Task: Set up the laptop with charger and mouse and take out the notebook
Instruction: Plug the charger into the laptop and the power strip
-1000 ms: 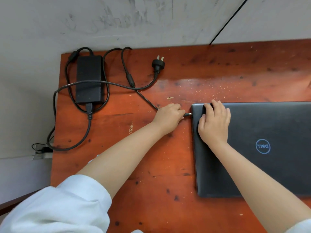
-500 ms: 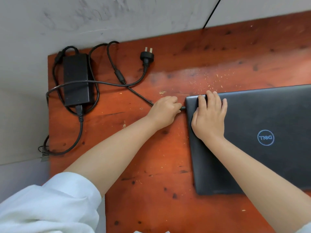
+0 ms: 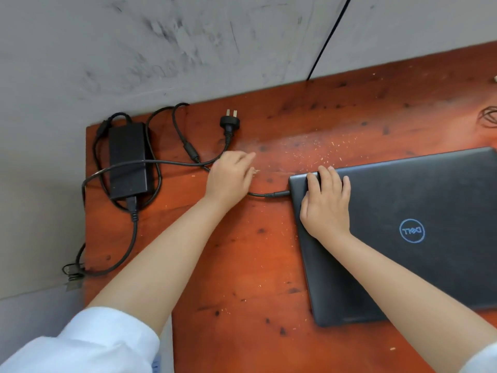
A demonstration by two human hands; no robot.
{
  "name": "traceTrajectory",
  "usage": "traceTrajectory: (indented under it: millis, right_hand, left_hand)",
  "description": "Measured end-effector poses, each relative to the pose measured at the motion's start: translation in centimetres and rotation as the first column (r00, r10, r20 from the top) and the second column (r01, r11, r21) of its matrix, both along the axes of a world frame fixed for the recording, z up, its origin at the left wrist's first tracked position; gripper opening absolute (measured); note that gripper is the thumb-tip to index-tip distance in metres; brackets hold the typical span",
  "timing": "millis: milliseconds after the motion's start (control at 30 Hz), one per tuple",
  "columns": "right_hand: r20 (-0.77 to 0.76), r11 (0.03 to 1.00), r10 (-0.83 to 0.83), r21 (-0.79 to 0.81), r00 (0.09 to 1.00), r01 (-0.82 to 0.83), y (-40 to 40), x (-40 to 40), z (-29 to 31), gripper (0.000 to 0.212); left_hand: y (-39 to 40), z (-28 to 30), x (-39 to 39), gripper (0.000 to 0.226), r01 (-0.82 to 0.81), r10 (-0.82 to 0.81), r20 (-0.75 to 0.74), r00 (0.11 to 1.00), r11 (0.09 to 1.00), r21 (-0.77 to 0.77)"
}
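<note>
Laptop (image 3: 403, 232) closed on surface (image 3: 242, 265), charger cable (image 3: 271, 195) plugged into its left edge. Right hand (image 3: 326, 203) flat, open on lid corner. Left hand (image 3: 230, 176) loosely open above cable, empty. Charger brick (image 3: 127, 160) far left.

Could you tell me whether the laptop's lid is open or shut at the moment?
Shut: the laptop lies flat, logo up, with the right hand resting on its lid.

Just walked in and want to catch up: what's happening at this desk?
A person is setting up a closed laptop on a wooden table. The charger connector sits at the laptop's left edge. The right hand rests flat on the lid; the left hand hovers open near the cable. The wall plug lies unplugged beside the power brick.
</note>
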State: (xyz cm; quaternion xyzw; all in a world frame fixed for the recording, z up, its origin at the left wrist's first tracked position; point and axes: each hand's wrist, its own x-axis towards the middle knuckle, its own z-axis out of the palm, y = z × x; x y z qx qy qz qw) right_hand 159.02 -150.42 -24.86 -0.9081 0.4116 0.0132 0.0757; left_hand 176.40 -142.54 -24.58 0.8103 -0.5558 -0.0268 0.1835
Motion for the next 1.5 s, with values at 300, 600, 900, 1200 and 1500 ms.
traceTrajectory:
  millis: [300,600,900,1200,1500]
  right_hand:
    - [-0.002,1.000,-0.001,0.018,1.000,0.001,-0.1,-0.2,0.0,0.044]
    - [0.033,0.999,0.010,0.031,0.999,-0.011,0.0,-0.5,-0.1,0.047]
    - [-0.021,0.999,0.023,0.047,1.000,-0.022,1.1,-1.2,0.8,0.043]
    - [-0.089,0.967,0.170,0.209,0.981,-0.149,13.7,-2.2,1.3,0.044]
    - [-0.033,0.955,0.204,0.227,0.978,-0.192,25.0,-4.5,-1.1,0.049]
  left_hand:
    - [-3.9,1.3,3.8,0.059,-0.389,0.505,-0.219,0.835,0.822,0.415]
    - [2.4,4.1,-0.9,0.029,-0.379,0.459,-0.071,0.885,0.803,0.460]
    - [13.8,7.3,-5.7,0.045,-0.375,0.374,0.116,0.920,0.760,0.530]
    - [24.3,8.8,-5.3,0.044,-0.260,0.286,0.006,0.958,0.860,0.439]
    - [33.8,7.8,-3.9,0.029,-0.242,0.290,-0.171,0.942,0.936,0.254]
